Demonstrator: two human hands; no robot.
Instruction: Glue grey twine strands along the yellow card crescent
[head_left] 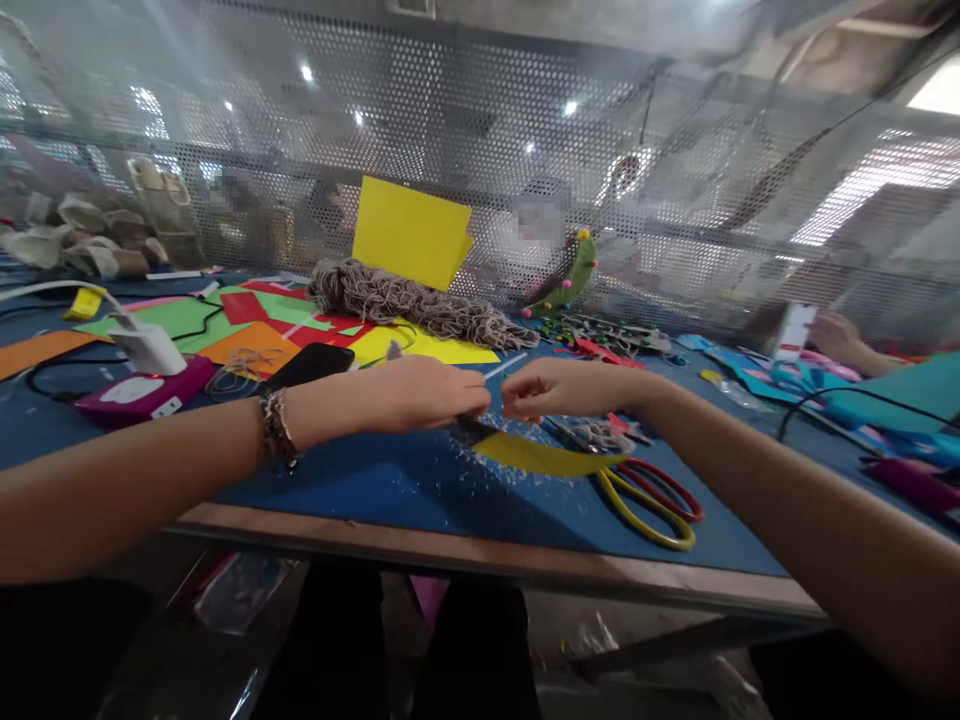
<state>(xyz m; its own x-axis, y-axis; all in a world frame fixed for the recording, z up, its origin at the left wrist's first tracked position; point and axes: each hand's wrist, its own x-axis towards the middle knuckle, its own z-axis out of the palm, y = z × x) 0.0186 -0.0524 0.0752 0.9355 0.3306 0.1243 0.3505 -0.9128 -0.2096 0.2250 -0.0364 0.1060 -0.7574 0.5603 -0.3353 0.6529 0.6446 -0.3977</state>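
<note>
My left hand (427, 393) is closed on a yellow strip of paper (551, 455). Its free end sticks out to the right over the table, with something dark grey wrapped at the end by my fingers. A tuft of grey yarn (394, 349) shows behind the back of that hand. My right hand (551, 388) is closed in a pinch just right of my left one; whatever it may hold is hidden. Below my right forearm lie scissors (652, 505) with red and yellow handles, their blades partly covered by the strip. White scraps (499, 470) are scattered under my hands.
Behind my hands lies a long bundle of grey yarn (420, 305), a yellow sheet (409, 232) standing behind it. Coloured papers, a black phone (313, 365) and a purple power strip (146, 388) are at left. A co-worker's hand (836, 335) is at right, beyond a mesh screen (450, 120).
</note>
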